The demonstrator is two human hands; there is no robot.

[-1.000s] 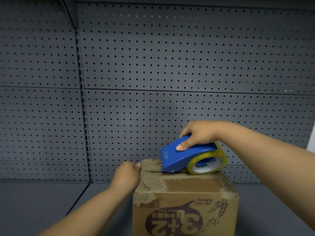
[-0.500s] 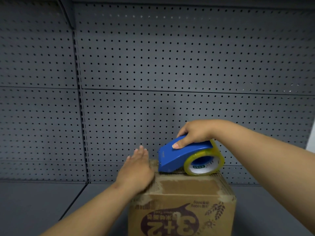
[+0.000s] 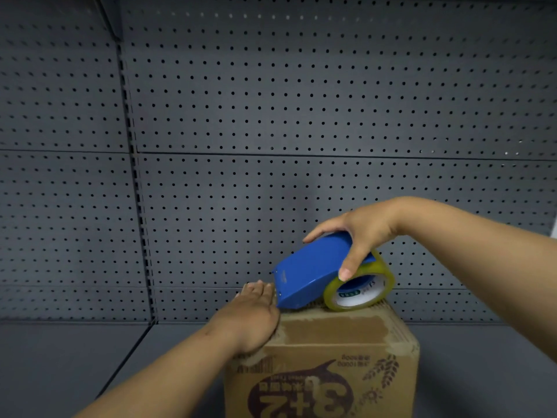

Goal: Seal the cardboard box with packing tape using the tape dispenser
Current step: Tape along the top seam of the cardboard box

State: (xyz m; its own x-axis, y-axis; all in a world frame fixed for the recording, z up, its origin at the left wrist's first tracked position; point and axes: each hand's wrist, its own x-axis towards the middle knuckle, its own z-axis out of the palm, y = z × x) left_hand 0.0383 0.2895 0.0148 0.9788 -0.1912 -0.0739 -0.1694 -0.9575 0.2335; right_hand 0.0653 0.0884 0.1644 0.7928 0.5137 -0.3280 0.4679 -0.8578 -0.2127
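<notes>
A blue tape dispenser (image 3: 313, 274) is gripped from above by the right hand (image 3: 364, 233) and tilted nose-down on the top of the cardboard box (image 3: 331, 357), which is set on a grey shelf (image 3: 75, 357). The left hand (image 3: 253, 315) is laid flat and open on the box's left top edge, touching the dispenser's nose. The box top stretches rightward behind the roll (image 3: 360, 286); only the pegboard wall (image 3: 271, 116) is seen beyond.
</notes>
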